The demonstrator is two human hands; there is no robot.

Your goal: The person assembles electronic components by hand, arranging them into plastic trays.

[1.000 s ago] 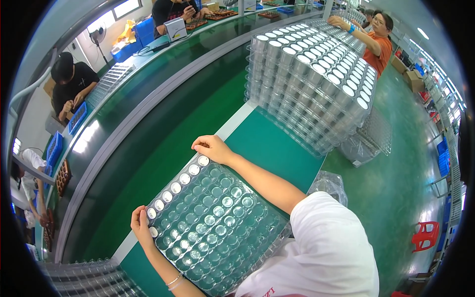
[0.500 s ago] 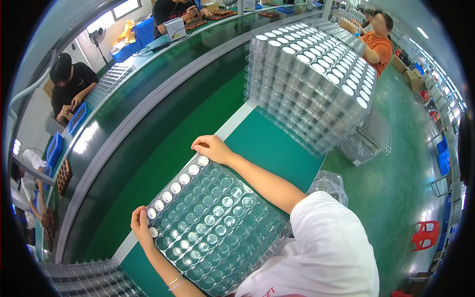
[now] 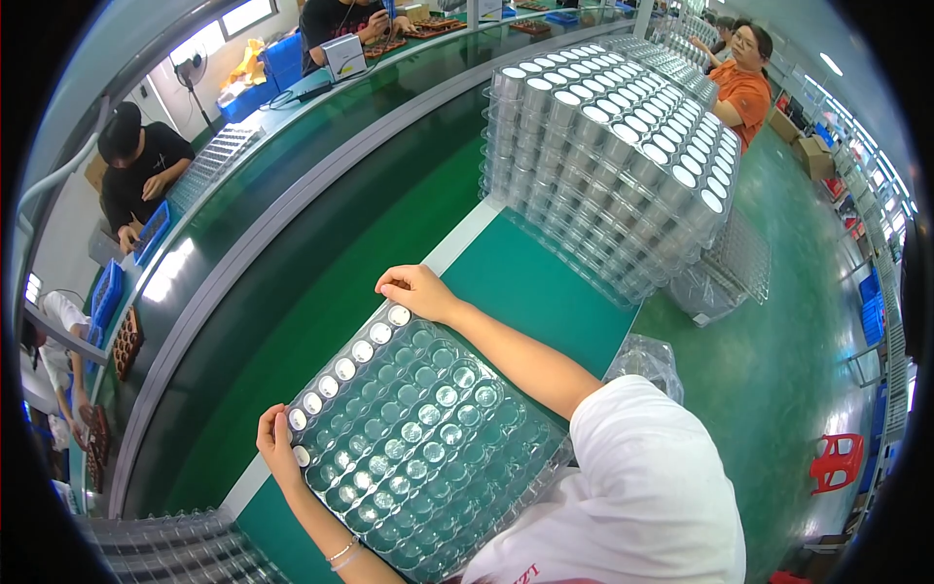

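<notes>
A clear plastic tray (image 3: 467, 428) with rows of round wells lies on the green bench in front of me. Along its far-left edge runs a row of white-topped round pieces (image 3: 345, 369); the other wells look bare, with light glinting in several. My left hand (image 3: 277, 440) is closed on the tray's left corner, thumb and fingers pinched at the rim, beside the nearest white top. At the far corner my right hand (image 3: 416, 292) is closed too, fingers curled down at the tray's edge. Its fingertips are partly hidden.
A tall stack of filled clear trays (image 3: 613, 165) stands on the bench at the far right. More trays (image 3: 175, 550) sit at the lower left. A conveyor (image 3: 321, 292) runs past the bench; co-workers sit beyond it. A red stool (image 3: 837, 463) is on the floor at right.
My hands and the tray stay practically where they were. The co-worker in orange has turned and lowered an arm; across the conveyor, the hands of the person in black have moved apart.
</notes>
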